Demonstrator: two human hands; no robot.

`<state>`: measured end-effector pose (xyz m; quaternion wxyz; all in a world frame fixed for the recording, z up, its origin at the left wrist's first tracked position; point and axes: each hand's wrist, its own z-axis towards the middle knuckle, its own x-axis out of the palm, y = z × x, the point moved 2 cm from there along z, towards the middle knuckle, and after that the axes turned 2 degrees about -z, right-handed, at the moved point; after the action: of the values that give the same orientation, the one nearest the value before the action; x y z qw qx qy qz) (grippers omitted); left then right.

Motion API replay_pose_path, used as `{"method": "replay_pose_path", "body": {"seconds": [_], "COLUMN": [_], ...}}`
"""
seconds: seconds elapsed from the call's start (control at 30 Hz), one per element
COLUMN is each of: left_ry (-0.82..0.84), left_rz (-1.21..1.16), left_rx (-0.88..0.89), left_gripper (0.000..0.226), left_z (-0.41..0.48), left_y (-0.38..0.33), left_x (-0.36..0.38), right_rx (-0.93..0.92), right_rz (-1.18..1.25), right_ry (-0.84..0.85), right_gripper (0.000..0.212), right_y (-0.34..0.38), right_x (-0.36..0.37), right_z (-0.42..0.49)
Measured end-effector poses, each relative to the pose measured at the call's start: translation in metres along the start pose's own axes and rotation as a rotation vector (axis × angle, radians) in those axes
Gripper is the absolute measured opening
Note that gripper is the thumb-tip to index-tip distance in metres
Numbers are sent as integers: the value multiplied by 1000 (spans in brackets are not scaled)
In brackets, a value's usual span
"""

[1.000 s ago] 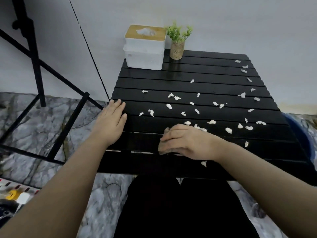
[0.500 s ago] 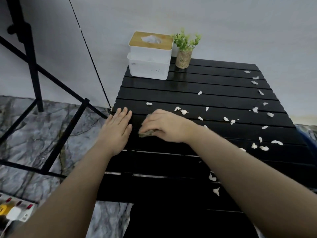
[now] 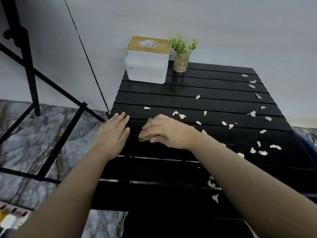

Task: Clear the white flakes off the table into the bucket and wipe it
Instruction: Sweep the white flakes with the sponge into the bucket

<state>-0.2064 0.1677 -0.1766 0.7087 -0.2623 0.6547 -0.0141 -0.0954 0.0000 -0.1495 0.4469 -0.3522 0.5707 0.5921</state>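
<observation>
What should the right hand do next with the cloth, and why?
Probably sweep the cloth rightward across the slats. The right hand presses it near the table's left side, most flakes lie to its right, and the blue bucket shows just past the right edge. The left hand rests flat at the left edge.

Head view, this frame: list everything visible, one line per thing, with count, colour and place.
table: one, black slatted, centre.
white flakes: dozens, white, scattered over the table's middle and right.
tissue box: one, white with wooden lid, far left corner of the table.
plant: one, green in a speckled pot, right of the tissue box.
bucket: one, blue, only an edge showing past the table's right side.
stand: one, black metal, on the floor at left.
cloth: one, grey-brown, under the right hand.
left hand: flat on the table's left edge.
right hand: pressing the cloth.
</observation>
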Motion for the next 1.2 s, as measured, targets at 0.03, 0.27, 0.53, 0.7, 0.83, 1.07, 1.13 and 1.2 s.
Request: {"method": "replay_pose_path", "body": {"seconds": [0.03,0.27,0.53,0.7,0.83,1.07,1.13,1.2], "left_ry": [-17,23,31,25,18,28,22,22], "left_rz": [-23,-11,38,54,69,62,58,58], "left_rx": [-13,-16,11,14,4,5,8,8], "left_gripper": [49,51,52,52,52,52,51,51], "left_z": [3,45,50,50,49,48,50,50], "left_y": [0,-3,4,3,-1,2,3,3], "left_x": [-2,-1,6,7,7,8,7,7], "right_rx": [-5,82,117,187,380,115,174,194], "right_rz": [28,17,20,127,68,-103,-90,-39], "right_ry": [7,212,30,113,251,62,49,4], "right_gripper": [29,20,27,25,20,23,26,29], "right_y": [-3,-44,-63,-75,-85,-50,-51,-63], "right_x": [-8,-71,-28,-55,-79,-21,-13,-19], "right_z": [-14,-52,75,-17,-77,58,62,24]}}
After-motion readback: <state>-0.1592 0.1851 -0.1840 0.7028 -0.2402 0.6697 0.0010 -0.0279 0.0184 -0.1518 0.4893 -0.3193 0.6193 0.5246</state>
